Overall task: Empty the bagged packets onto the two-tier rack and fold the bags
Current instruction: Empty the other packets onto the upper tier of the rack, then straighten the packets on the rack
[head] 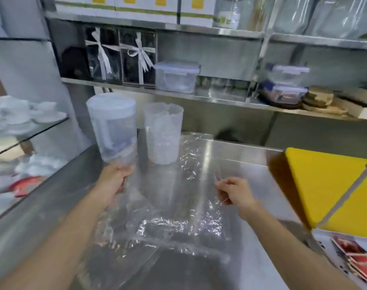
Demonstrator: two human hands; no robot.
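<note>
Head view: clear bag (pixel 174 206) lies spread flat on the steel counter (pixel 251 164), crinkled and shiny, its near edge at the counter's front lip, between both hands. L hand (pixel 115 181) has its fingers curled round the bag's left edge. The base of a tilted lidded pitcher (pixel 113 126) sits right above the knuckles; can't tell if it's touching the hand. R hand (pixel 234 193) pinches the bag's right edge w/ thumb & forefinger, other fingers curled in. An open-top translucent container (pixel 163 132) stands upright just right of the pitcher, on the bag's far end. Yellow boards (pixel 324 185) lean at the counter's right side. Below them, red packets (pixel 358 262) lie stacked on a white perforated tray (pixel 329 245), well apart from the bag. Behind, steel shelves (pixel 157 88) carry ribbon-tied boxes (pixel 119 57) & clip-lid tubs (pixel 176 76). White cups (pixel 21 114) are on a glass shelf at left, blurred.
</note>
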